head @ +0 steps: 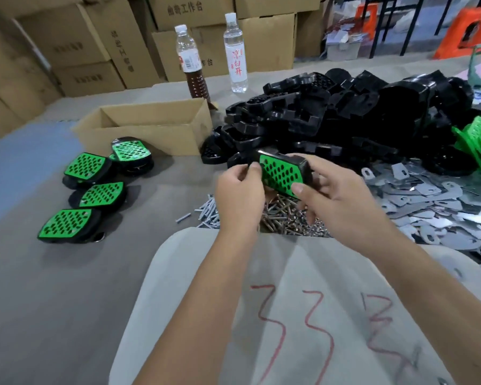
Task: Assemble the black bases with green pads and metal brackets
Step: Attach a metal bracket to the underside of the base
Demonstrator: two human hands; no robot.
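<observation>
Both hands raised over the middle of the worktop [53, 287], gripping one black base with a green pad [282, 175] already seated. Left hand [240, 195] pinching its near end, right hand [336, 201] curled round the far side, thumb on the pad. No bracket visible on this piece. Five finished-looking padded bases [86, 194] stacked toward the left edge. Large heap of bare black bases [345, 112] at the back, loose green pads [478, 143] at the right edge, metal brackets [428, 201] and screws [283, 218] spread nearby. Judging by the piles, most of the job left.
</observation>
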